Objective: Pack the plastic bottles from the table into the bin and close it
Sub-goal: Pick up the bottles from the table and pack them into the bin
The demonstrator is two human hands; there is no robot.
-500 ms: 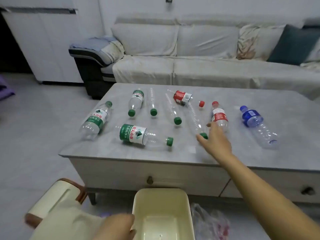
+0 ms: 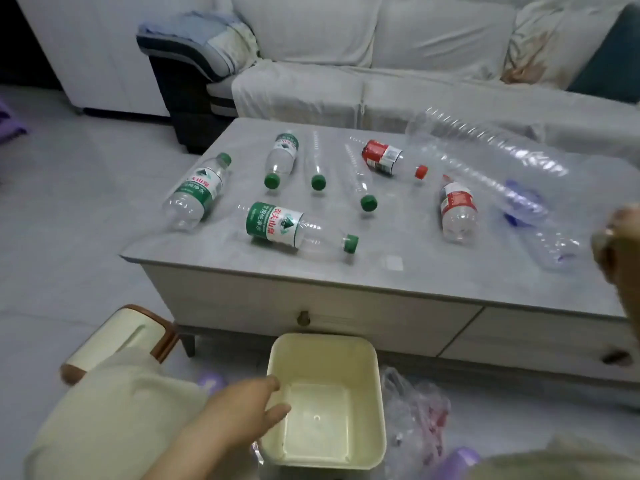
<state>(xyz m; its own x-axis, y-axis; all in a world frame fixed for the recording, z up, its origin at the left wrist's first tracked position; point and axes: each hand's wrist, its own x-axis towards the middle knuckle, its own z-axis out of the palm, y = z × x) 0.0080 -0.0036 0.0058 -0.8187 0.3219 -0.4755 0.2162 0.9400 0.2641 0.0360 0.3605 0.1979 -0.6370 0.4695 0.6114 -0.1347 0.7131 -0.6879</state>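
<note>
Several empty plastic bottles lie on the grey table [image 2: 398, 278], some with green caps and labels [image 2: 277, 226], two with red labels [image 2: 382, 157]. A blue bottle [image 2: 530, 209] lies at the right. My right hand [image 2: 616, 251], at the right edge of the view, grips a long clear label-less bottle [image 2: 485, 150] and holds it slanted in the air above the table. The cream bin [image 2: 375, 403] stands open and empty on the floor below the table. My left hand [image 2: 242, 410] rests on its left rim, fingers apart.
The bin's cream and brown lid [image 2: 117, 337] lies on the floor at the left. A crumpled plastic bag [image 2: 415, 410] lies right of the bin. A covered sofa [image 2: 415, 81] stands behind the table, which has drawers [image 2: 304, 317] in front.
My right hand has taken the clear green-capped bottle off the table and lifted it up to the right. My left hand has shifted onto the bin's rim. The view has come closer.
</note>
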